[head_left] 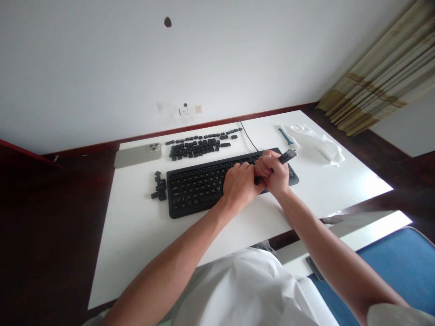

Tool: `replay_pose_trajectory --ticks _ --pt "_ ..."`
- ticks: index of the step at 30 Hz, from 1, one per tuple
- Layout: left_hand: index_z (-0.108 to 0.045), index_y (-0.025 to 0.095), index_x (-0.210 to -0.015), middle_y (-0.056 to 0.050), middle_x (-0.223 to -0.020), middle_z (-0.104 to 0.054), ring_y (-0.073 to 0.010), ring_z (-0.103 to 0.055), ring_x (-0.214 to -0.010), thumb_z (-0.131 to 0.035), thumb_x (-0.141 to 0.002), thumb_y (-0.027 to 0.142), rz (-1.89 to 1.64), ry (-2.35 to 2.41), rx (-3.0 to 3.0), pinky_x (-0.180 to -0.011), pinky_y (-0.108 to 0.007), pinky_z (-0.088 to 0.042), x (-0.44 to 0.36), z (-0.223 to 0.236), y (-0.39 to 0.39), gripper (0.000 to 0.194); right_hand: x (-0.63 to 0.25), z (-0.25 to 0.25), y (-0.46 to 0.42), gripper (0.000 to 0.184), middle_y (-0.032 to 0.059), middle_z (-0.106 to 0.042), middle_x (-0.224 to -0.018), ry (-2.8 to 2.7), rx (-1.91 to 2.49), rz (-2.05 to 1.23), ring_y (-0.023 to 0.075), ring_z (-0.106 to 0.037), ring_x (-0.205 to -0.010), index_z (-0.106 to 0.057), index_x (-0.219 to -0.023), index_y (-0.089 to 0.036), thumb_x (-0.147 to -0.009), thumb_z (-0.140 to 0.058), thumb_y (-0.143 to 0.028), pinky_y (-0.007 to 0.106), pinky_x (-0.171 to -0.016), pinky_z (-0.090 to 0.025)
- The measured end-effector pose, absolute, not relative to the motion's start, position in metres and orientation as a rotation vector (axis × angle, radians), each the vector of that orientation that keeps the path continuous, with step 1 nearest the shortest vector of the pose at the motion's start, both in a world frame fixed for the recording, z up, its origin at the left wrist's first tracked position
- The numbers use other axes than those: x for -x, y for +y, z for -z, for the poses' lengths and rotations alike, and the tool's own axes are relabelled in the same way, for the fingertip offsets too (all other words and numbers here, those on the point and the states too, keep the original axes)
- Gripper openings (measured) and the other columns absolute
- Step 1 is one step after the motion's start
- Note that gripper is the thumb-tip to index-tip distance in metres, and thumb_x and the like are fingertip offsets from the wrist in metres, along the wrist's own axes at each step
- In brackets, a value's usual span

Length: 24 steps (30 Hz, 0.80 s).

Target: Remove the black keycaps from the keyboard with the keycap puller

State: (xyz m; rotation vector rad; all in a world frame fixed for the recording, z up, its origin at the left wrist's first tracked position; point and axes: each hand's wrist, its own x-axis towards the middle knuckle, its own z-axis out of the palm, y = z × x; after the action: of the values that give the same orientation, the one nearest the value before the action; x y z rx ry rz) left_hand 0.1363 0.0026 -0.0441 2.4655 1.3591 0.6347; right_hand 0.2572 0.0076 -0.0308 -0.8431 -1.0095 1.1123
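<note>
Head view: black rectangular keyboard (193, 190) on white desk (129, 235); right hand (272, 172), grip closed tight on a dark slim rectangular tool (287, 156) above the keys; left hand (239, 183), grip curled against the right, contents unclear; loose black keycaps (193, 148) beyond

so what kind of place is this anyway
Probably a room at home used as a study or home office. A black computer keyboard and a smartphone lie on a white desk, which stands against a painted wall with a wall socket, and a fabric curtain hangs nearby.
</note>
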Motion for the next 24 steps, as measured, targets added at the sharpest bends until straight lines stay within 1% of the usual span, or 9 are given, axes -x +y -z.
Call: replay_pose_trajectory --ticks 7,8,11,13,16,21,24 --pt "-0.069 0.019 -0.102 -0.009 -0.106 -0.072 -0.0283 -0.064 -0.105 -0.072 -0.091 0.036 -0.604 1.433 -2.431 -0.09 -0.038 -0.048 -0.1397 0.0378 -0.003 0.02 -0.2618 0.0294 0.0061 0.032 -0.0032 -0.038 -0.051 -1.103 0.862 -1.089 0.0109 -0.033 -0.048 -0.046 -0.057 -0.022 -0.081 -0.066 -0.024 0.029 -0.047 -0.027" --pt "-0.069 0.02 -0.101 -0.009 -0.106 -0.072 -0.0281 -0.064 -0.105 -0.072 -0.091 0.037 -0.61 1.427 -2.427 -0.09 -0.038 -0.048 -0.1393 0.0384 -0.0027 0.021 -0.2626 0.0287 0.006 0.032 -0.0034 -0.037 -0.051 -1.089 0.848 -1.111 0.0107 -0.032 -0.047 -0.045 -0.057 -0.022 -0.081 -0.065 -0.024 0.029 -0.047 -0.026" --pt "-0.068 0.02 -0.096 -0.008 -0.104 -0.072 -0.0273 -0.065 -0.103 -0.072 -0.091 0.038 -0.643 1.392 -2.415 -0.09 -0.038 -0.048 -0.1381 0.0416 -0.0003 0.019 -0.265 0.0268 0.0077 0.032 -0.006 -0.028 -0.047 -1.004 0.777 -1.235 0.0095 -0.023 -0.043 -0.039 -0.056 -0.022 -0.079 -0.061 -0.025 0.029 -0.045 -0.02" --pt "-0.068 0.021 -0.091 -0.007 -0.1 -0.072 -0.027 -0.065 -0.101 -0.072 -0.091 0.036 -0.662 1.36 -2.405 -0.09 -0.038 -0.048 -0.138 0.0434 0.0014 0.016 -0.2656 0.0259 0.0094 0.031 -0.0069 -0.025 -0.047 -0.973 0.757 -1.292 0.0092 -0.02 -0.042 -0.037 -0.056 -0.023 -0.078 -0.061 -0.025 0.029 -0.044 -0.019" --pt "-0.067 0.021 -0.09 -0.007 -0.097 -0.072 -0.0276 -0.065 -0.099 -0.072 -0.089 0.034 -0.674 1.354 -2.395 -0.088 -0.038 -0.048 -0.1387 0.044 0.0021 0.014 -0.2638 0.0251 0.0099 0.031 -0.0063 -0.028 -0.047 -1.006 0.785 -1.267 0.0094 -0.022 -0.042 -0.039 -0.056 -0.023 -0.076 -0.062 -0.023 0.029 -0.044 -0.019" --pt "-0.069 0.02 -0.093 -0.008 -0.1 -0.073 -0.0286 -0.065 -0.1 -0.072 -0.088 0.033 -0.677 1.357 -2.387 -0.089 -0.038 -0.048 -0.1389 0.0432 0.0023 0.015 -0.2592 0.0261 0.0069 0.033 -0.0043 -0.035 -0.05 -1.078 0.828 -1.153 0.01 -0.03 -0.045 -0.042 -0.057 -0.022 -0.081 -0.065 -0.021 0.029 -0.046 -0.022" --pt "-0.07 0.021 -0.092 -0.007 -0.1 -0.074 -0.0268 -0.066 -0.098 -0.071 -0.089 0.032 -0.666 1.318 -2.37 -0.093 -0.038 -0.048 -0.1385 0.0448 0.0042 0.011 -0.2589 0.0273 0.0073 0.035 -0.0055 -0.03 -0.049 -1.004 0.792 -1.172 0.0096 -0.026 -0.044 -0.038 -0.057 -0.022 -0.082 -0.063 -0.023 0.029 -0.045 -0.02"
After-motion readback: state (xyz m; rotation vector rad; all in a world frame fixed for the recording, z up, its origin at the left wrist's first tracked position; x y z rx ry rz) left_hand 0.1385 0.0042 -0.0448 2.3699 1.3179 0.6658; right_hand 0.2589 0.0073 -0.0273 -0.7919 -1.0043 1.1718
